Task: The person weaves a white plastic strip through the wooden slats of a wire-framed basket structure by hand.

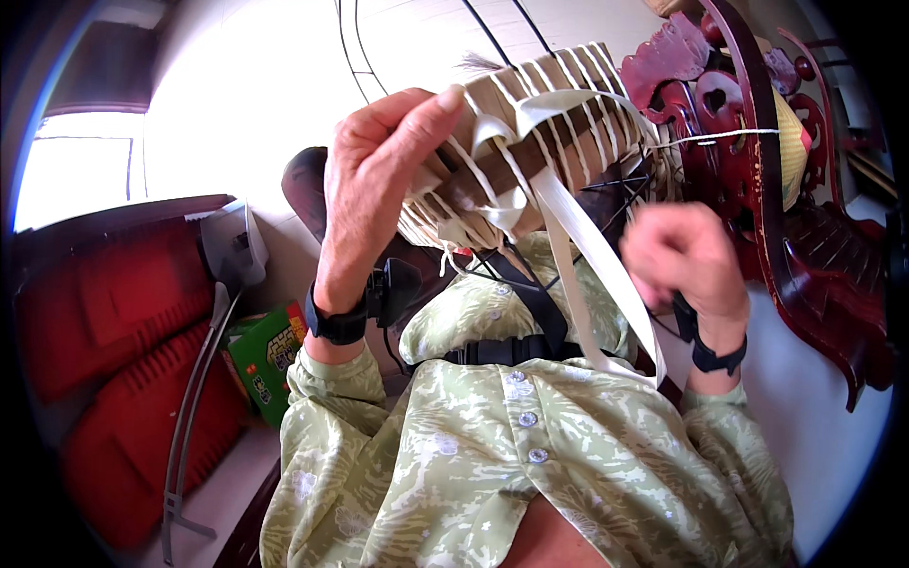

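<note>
Indoor scene, bright daylight from a window (pixel 76 170) at upper left washing out the pale wall behind. At lower left, red cushions (pixel 123 360) lie beside a grey metal frame (pixel 194 398) and a green printed box (pixel 270 355). At right stands a dark red carved wooden chair (pixel 757 170), its back ornamented with scrollwork; a thin pale string (pixel 729 137) crosses it.

Centre, raised before the camera: a partly woven basket (pixel 530 133) built of brown ribs laced with flat white strips. It is held high, tilted, well above the lap and close to the carved chair.

The left hand (pixel 379 180) is closed on the basket's near-left edge, thumb pressed along the top rim and fingers wrapped behind the weave. A black wristband (pixel 336 322) sits at that wrist.

The right hand (pixel 686 256) is curled into a loose fist below and to the right of the basket, apart from it; a second black wristband (pixel 715 358) sits on its wrist. A long white strip (pixel 592 256) runs down from the weave, passing just left of this hand to the chest; whether the fist pinches the strip or another strand cannot be told.

Foreground: a pale green patterned shirt (pixel 530 454) with a row of buttons, crossed by a black chest strap (pixel 511 350).
</note>
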`<state>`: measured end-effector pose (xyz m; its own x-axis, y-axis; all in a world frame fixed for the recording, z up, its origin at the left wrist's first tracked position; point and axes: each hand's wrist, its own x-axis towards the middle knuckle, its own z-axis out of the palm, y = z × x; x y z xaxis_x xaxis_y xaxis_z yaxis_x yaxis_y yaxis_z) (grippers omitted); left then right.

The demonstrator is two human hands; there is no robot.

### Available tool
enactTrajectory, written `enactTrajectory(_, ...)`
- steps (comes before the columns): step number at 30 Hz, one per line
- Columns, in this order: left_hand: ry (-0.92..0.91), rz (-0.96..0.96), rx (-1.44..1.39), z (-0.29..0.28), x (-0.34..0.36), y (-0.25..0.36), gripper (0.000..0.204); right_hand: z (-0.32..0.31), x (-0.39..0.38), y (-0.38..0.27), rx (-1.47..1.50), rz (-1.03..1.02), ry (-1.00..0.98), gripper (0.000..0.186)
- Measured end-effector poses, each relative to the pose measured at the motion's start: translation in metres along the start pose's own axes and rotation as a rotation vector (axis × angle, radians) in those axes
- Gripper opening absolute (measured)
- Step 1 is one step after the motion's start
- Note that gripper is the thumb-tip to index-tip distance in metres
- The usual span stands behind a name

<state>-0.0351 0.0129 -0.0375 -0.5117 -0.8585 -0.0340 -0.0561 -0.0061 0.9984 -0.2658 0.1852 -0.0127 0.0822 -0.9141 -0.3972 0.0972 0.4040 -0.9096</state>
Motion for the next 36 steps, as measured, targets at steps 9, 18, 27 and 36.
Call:
enactTrajectory(9, 0.093, 0.009, -0.141, -0.011, 0.003, -0.013, 0.03, 0.015, 0.003, 0.019, -0.027, -0.133, 0.272, 0.035)
enactTrajectory(18, -0.016, 0.053, -0.13, -0.015, -0.01, -0.011, 0.033, 0.022, 0.003, -0.024, -0.012, 0.009, 0.064, 0.022)
enactTrajectory(27, 0.139, 0.047, -0.244, -0.017, 0.0, -0.018, 0.028, 0.012, -0.028, -0.001, -0.252, -0.315, -0.165, 0.017)
enactTrajectory(36, 0.268, 0.054, -0.35, -0.039, -0.012, -0.027, 0.021, -0.109, -0.136, 0.01, 0.561, -0.988, 0.258, 0.035)
